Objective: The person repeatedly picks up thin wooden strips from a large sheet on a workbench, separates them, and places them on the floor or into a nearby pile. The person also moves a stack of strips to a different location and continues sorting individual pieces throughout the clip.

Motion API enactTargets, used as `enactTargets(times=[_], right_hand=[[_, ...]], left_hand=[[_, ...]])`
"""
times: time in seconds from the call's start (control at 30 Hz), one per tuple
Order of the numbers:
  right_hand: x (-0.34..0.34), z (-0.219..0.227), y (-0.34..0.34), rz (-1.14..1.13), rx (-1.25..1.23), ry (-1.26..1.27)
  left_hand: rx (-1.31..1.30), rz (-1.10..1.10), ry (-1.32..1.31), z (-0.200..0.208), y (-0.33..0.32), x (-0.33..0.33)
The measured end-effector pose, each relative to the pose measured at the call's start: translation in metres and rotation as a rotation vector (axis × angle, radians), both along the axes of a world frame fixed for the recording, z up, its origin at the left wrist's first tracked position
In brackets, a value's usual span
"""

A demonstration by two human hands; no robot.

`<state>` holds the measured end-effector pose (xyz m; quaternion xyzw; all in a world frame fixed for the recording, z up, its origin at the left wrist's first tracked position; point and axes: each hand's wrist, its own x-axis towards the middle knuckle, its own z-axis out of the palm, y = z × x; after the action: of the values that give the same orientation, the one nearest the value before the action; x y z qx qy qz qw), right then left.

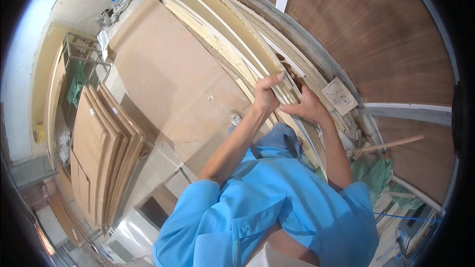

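Long cream-coloured boards [222, 17] run from the far left toward me, their near ends at my hands. With thumb and fingers, my left hand [267, 94] grips the near end of the top boards. Close beside it, my right hand [309, 106] is curled around the right side of the same ends, its fingers partly hidden behind them. More pale strips [292, 49] lie stacked along the wall to the right of these boards.
Brown sheeting [173, 69] covers the floor at left. Several wrapped cardboard panels [101, 153] lean together beyond it. A metal rack [91, 52] stands behind them. A handwritten square tile [339, 96] rests by the brown wall panels [376, 29]. Green cloth [373, 175] lies at right.
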<state>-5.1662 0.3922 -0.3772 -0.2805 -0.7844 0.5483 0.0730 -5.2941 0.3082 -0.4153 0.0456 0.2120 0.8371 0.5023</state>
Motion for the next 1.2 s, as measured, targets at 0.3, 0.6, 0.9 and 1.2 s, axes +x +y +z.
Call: enactTargets(times=[0.3, 0.6, 0.9, 1.2], right_hand=[[0.054, -0.062, -0.083, -0.312, -0.89, 0.198], [-0.097, -0.253, -0.142, -1.538, -1.476, 0.942], [-0.27, -0.344, -0.087, -2.056, -1.128, 1.116], [-0.425, -0.359, -0.028, -1.945, -0.797, 1.529]], left_hand=[[-0.067, 0.046, 0.224, 0.059, 0.032, -0.216], [0.228, -0.19, 0.365, 0.061, 0.056, -0.457], [-0.091, 0.042, 0.441, 0.075, 0.058, -0.666], [-0.284, 0.06, 0.418, 0.018, 0.08, -0.842]])
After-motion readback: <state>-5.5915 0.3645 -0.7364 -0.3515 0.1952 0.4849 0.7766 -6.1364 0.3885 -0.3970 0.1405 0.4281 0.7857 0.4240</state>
